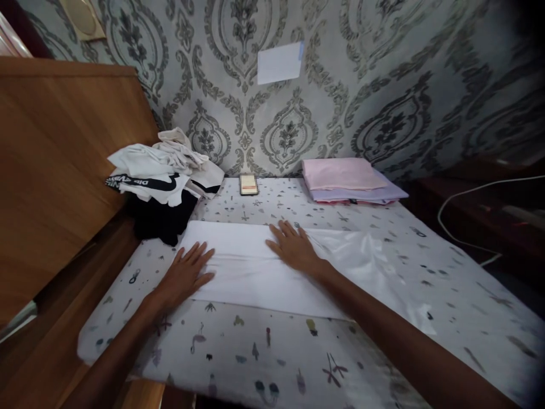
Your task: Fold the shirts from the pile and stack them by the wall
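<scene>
A white cloth garment lies folded into a long strip across the patterned sheet. Its left part is fairly flat, while the right end is wrinkled. My left hand rests with spread fingers on the garment's left end. Near the middle of its far edge, my right hand presses down flat, fingers apart. Neither hand grips anything.
A heap of white and black clothes sits at the back left beside a wooden panel. Folded pink and lilac cloths are stacked at the back right. A small framed card lies near the wallpapered wall. A white cable hangs at right.
</scene>
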Demonstrator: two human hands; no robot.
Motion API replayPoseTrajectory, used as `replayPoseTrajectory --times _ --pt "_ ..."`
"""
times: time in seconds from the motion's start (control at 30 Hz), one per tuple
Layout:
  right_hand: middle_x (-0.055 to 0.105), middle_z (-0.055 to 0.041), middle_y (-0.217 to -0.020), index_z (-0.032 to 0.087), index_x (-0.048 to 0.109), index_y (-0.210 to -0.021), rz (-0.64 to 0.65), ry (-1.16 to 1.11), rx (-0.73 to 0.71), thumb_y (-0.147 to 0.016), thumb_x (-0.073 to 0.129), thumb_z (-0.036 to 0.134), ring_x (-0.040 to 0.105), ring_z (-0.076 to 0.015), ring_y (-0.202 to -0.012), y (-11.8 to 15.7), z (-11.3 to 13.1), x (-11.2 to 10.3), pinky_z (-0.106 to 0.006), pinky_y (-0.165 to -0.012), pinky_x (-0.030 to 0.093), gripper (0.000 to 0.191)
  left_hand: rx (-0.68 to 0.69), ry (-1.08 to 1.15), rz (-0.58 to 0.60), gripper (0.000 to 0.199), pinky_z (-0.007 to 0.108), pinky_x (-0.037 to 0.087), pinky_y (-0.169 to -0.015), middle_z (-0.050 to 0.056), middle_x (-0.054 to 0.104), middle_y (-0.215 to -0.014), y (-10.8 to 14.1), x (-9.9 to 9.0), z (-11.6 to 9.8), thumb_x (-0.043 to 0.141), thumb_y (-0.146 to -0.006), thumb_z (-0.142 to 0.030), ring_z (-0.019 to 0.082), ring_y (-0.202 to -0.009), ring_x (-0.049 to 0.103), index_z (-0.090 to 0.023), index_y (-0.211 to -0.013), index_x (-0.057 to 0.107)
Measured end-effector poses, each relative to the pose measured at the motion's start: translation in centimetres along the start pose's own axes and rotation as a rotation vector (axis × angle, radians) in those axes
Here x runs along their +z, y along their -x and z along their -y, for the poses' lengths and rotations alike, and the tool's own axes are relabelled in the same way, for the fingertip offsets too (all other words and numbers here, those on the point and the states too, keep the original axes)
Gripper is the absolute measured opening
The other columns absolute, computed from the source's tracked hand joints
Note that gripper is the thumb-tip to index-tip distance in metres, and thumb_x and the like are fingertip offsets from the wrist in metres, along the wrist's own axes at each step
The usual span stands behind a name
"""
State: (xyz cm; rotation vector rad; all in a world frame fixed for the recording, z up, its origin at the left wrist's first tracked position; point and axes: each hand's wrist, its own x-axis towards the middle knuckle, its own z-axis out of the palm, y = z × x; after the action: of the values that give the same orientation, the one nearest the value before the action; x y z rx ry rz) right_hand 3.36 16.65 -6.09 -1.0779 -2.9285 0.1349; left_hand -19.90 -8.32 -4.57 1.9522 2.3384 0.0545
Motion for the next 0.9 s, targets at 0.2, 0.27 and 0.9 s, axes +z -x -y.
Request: replayPoseTrajectory --times 0.2,0.27,0.9 --pt "0.027 -0.0135 -0.162 0.014 0.038 -0.152 -0.051 0.004 -0.168 -0.103 0.022 0.046 0.020 -0.0273 -0.151 -1.6 1.9 -0.2 -0.054 -0.120 0.020 0.061 -0.009 0.080 -0.080 0.065 0.051 0.016 -0.122 0.011 0.024 -0.164 -4.1 -1.2 -0.4 0.025 -0.101 -0.058 0.024 -0.153 0.016 -0.023 -0.155 0.028" --pt "0.029 -0.0127 -0.161 0.015 0.036 -0.153 -0.027 -0.028 -0.191 -0.102 0.022 0.047 0.022 -0.0256 -0.151 -2.1 2.1 0.2 -0.052 -0.119 0.023 0.062 -0.019 0.086 -0.048 0.068 0.052 0.016 -0.121 0.014 0.021 -0.164 -5.5 -1.0 -0.4 0.027 -0.100 -0.058 0.026 -0.153 0.013 -0.019 -0.156 0.026" --pt "0.066 -0.0137 -0.127 0.014 0.060 -0.131 0.106 -0.569 -0.317 -0.094 0.050 0.018 0.067 -0.0247 -0.110 -9.9 13.2 -3.8 -0.042 -0.109 0.042 0.038 -0.640 0.274 -0.102 0.028 0.031 0.043 -0.067 0.003 0.069 -0.087 2.6 -3.6 2.5 0.047 -0.089 -0.046 0.022 -0.081 0.065 -0.022 -0.098 0.059"
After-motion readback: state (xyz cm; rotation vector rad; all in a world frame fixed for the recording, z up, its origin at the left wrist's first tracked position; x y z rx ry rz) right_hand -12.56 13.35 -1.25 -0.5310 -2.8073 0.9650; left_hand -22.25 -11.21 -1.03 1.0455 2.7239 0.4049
